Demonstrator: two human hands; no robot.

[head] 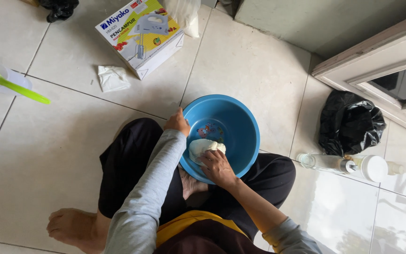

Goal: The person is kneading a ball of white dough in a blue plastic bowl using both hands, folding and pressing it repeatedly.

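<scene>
Right hand [218, 167] atop white dough [202, 147] inside blue bowl [240, 124]

1 head view, straight down (near), onto lap and tiled floor [48, 155]

Soft, even daylight fills the scene, bright without harsh contrast. The glossy floor tiles [48, 155] carry a pale sheen, with clear reflections at the lower right. Shadows are faint and diffuse, darkest inside the blue basin [238, 124]. Focus is sharp throughout; the wide lens bends lines slightly towards the edges.
</scene>
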